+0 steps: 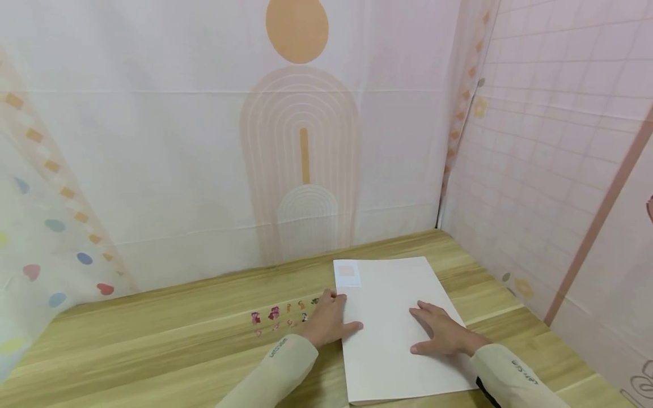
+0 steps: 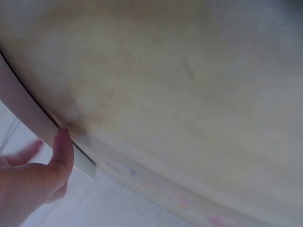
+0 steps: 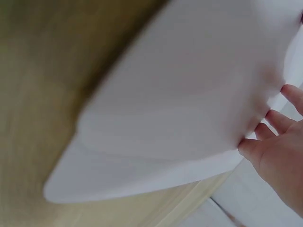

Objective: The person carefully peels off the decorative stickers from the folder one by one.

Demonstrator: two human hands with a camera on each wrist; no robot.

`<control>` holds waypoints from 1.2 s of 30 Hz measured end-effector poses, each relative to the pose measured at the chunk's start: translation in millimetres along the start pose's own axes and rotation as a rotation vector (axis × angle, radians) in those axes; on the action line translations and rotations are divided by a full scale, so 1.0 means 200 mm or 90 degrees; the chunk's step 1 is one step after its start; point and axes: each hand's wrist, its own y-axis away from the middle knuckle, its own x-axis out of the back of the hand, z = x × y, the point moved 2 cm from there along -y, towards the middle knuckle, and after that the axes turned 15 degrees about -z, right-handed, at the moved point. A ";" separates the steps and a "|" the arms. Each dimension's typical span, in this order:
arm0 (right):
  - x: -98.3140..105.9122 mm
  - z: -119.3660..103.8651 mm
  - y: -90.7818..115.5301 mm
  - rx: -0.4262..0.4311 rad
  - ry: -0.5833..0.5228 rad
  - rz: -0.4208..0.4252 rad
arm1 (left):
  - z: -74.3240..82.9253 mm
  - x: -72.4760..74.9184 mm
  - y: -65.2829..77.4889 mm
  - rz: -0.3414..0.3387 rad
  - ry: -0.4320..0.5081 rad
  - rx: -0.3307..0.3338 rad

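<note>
White booklet (image 1: 388, 362) flat on the table (image 1: 127, 345), a hand at each side.
Lying lengthwise away from the person, within reach of both arms; the right wrist view shows two layers, out of line at one corner. Left hand (image 1: 325, 322) at the left edge, thumb extended over the top, fingers loosely bent along the side; no grasp seen, the contact apparently serving to steady that edge. Right hand (image 1: 441, 330) on the right half, fingers spread and unclenched, tips touching the surface, presumably to keep it flat. Label (image 1: 348, 273) at the far left corner, clear of both hands. Small figures (image 1: 274, 313) in two rows left of the booklet, partly hidden by the left hand. Printed cloth (image 1: 178, 141) behind.
</note>
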 end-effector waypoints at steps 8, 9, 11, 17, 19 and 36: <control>0.00 0.01 -0.02 -0.015 -0.014 0.005 | 0.01 0.00 0.03 -0.005 0.176 0.069; 0.00 0.01 -0.02 -0.019 -0.017 0.004 | 0.01 0.00 0.04 -0.011 0.204 0.062; 0.00 0.01 -0.03 -0.022 -0.020 0.003 | 0.02 0.01 0.04 -0.026 0.252 0.042; 0.01 0.01 -0.03 -0.030 -0.015 0.012 | 0.04 0.05 0.07 -0.121 0.413 0.015; 0.01 0.01 -0.04 -0.028 -0.013 0.012 | 0.04 0.05 0.07 -0.151 0.480 0.007; 0.04 0.06 -0.02 -0.025 -0.040 0.023 | 0.13 0.05 0.11 -0.189 0.873 -0.020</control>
